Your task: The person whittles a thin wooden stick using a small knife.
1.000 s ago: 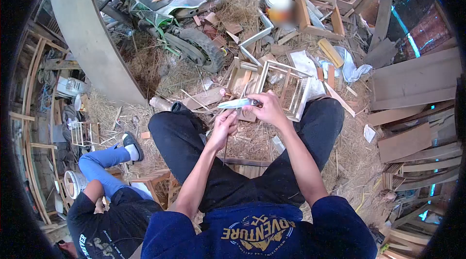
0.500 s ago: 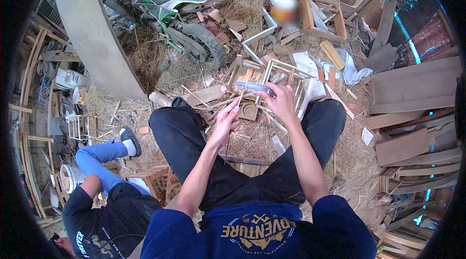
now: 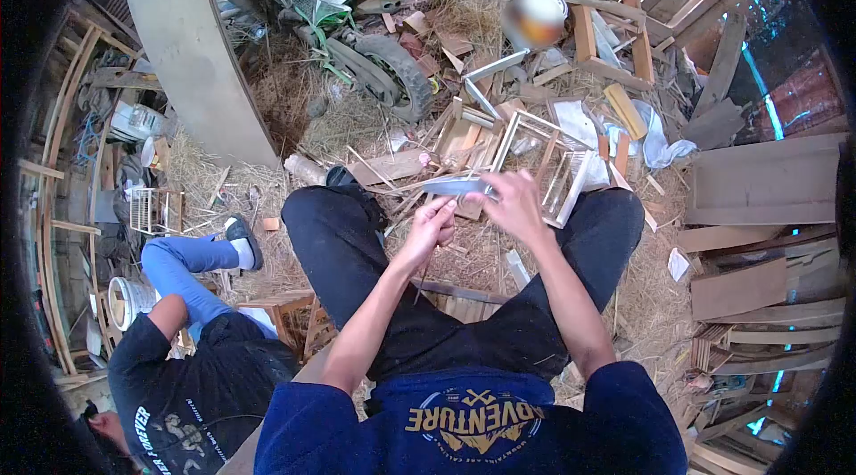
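In the head view my right hand (image 3: 514, 206) is closed around the handle of a knife (image 3: 456, 187), its grey blade pointing left. My left hand (image 3: 430, 231) pinches a thin wooden stick (image 3: 423, 277), whose lower end hangs below the fist over my lap. The blade lies just above the left fingertips, close to the stick's upper end; whether it touches cannot be made out. Beyond the hands, between my knees, stand a small slatted wooden frame (image 3: 565, 187) and a shallow wooden box (image 3: 463, 138).
Another person (image 3: 201, 386) sits at lower left, next to a small wooden crate (image 3: 287, 325). A motorbike wheel (image 3: 398, 74) and a large curved panel (image 3: 187, 47) stand at upper left. A white bucket (image 3: 542, 4) is at the back. Straw and wood scraps cover the floor.
The knife has come down and nearer to my left fingers, and the pale stick tip seen above them earlier is no longer visible. The view has shifted slightly.
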Tool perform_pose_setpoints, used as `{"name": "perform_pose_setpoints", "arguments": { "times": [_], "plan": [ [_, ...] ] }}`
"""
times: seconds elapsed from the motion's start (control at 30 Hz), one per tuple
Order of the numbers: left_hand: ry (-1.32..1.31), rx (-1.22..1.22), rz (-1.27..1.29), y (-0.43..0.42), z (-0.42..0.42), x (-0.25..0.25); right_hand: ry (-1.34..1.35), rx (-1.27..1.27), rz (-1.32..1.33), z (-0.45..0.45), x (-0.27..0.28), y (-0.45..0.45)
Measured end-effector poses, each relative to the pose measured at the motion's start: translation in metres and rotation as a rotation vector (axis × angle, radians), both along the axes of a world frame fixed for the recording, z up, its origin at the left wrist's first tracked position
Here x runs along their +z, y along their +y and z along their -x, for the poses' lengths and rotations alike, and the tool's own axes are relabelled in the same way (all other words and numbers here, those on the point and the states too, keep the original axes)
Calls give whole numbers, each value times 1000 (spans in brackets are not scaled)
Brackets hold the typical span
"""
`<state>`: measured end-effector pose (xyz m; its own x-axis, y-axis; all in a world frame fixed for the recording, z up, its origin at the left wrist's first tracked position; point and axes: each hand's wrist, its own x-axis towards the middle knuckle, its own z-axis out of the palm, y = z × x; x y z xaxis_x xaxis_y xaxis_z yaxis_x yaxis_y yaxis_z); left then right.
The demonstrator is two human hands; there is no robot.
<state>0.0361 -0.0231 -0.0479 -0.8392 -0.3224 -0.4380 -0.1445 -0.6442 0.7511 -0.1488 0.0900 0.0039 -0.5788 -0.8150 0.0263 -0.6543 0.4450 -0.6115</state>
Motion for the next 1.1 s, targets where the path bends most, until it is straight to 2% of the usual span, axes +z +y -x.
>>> {"name": "perform_pose_setpoints", "arguments": {
  "times": [0.03, 0.07, 0.17, 0.2, 0.3, 0.33, 0.43, 0.47, 0.53, 0.57, 0.6, 0.73, 0.87, 0.97, 1.0, 1.1],
  "plan": [
    [19, 17, 4, 1, 2, 2, -116, -32, -80, 2, 7, -2],
    [36, 38, 6, 2, 6, 2, 304, -44, 131, 23, -25, 7],
    [24, 81, -12, -1, 12, 0, 72, -97, -41, 10, -34, -6],
    [1, 68, -8, 0, 13, 4, 75, -23, -4, 1, -40, -7],
    [0, 20, -23, 6, 5, 10, 189, -67, 35, 31, -47, 6],
    [7, 15, -19, 6, 2, 9, -26, -446, 8, 43, -31, 6],
    [19, 67, -26, 1, 3, 5, -78, -659, 284, 71, -24, 12],
    [22, 89, -9, -2, 3, 2, -27, -504, 272, 65, -28, 11],
    [55, 122, -11, -4, 8, 2, 88, -205, 237, 24, -1, 9],
    [54, 133, -34, -8, 11, -5, -48, -142, 258, 8, 2, 10],
    [43, 126, -10, -9, 15, -6, -27, -85, 158, 1, -17, 12],
    [-32, 136, 52, -2, 19, 1, 77, 85, 225, -10, -30, -2],
    [-14, 101, 67, -3, 10, -11, -69, 184, 125, -23, -37, -3],
    [24, 100, 31, -5, 11, -15, -82, 272, 118, -34, -42, -6],
    [40, 85, 24, -6, 11, -14, -171, 253, 160, -38, -38, -7],
    [79, 80, -90, -7, 7, -9, -146, 274, 170, -35, -28, -9]
  ]
}}
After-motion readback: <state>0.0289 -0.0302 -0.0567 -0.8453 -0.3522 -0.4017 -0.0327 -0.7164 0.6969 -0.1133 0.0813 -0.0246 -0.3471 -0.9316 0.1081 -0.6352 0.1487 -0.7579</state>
